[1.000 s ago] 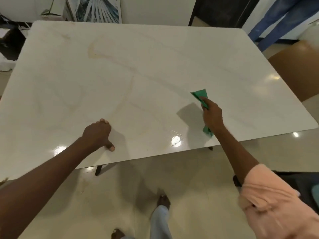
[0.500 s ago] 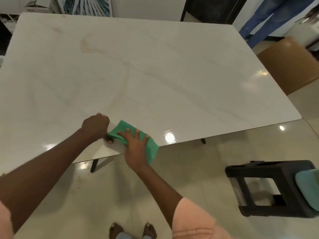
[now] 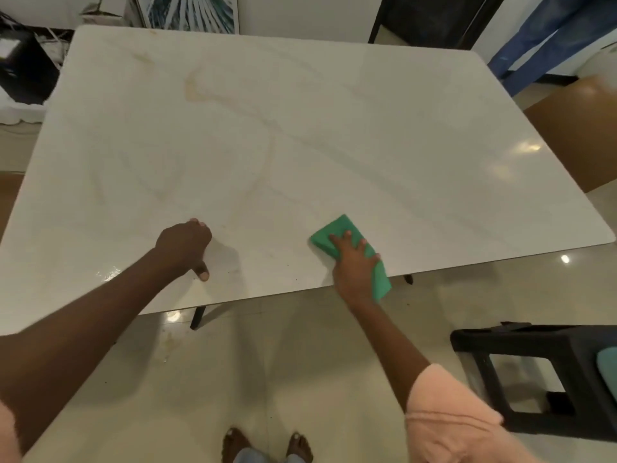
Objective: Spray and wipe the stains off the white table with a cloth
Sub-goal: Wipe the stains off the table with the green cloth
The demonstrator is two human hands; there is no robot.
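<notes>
A folded green cloth point(image 3: 330, 236) lies on the white marble-look table point(image 3: 300, 121) at its near edge, partly hanging over it. My right hand point(image 3: 352, 262) presses flat on the cloth with straight fingers. My left hand point(image 3: 183, 245) rests on the table to the left as a fist, fingers curled, thumb down on the surface, holding nothing. Faint yellowish stains point(image 3: 193, 88) streak the far left part of the tabletop. No spray bottle is in view.
A black stool point(image 3: 521, 369) stands on the floor at the right. A brown chair point(image 3: 577, 128) sits at the table's right side. A person's blue-trousered legs point(image 3: 541, 38) stand at the far right. A framed picture point(image 3: 190, 11) and dark clutter point(image 3: 23, 68) lie beyond the table.
My right hand swept the cloth from the right to beside my left hand, then back to the right along the near edge. My left hand stayed in place.
</notes>
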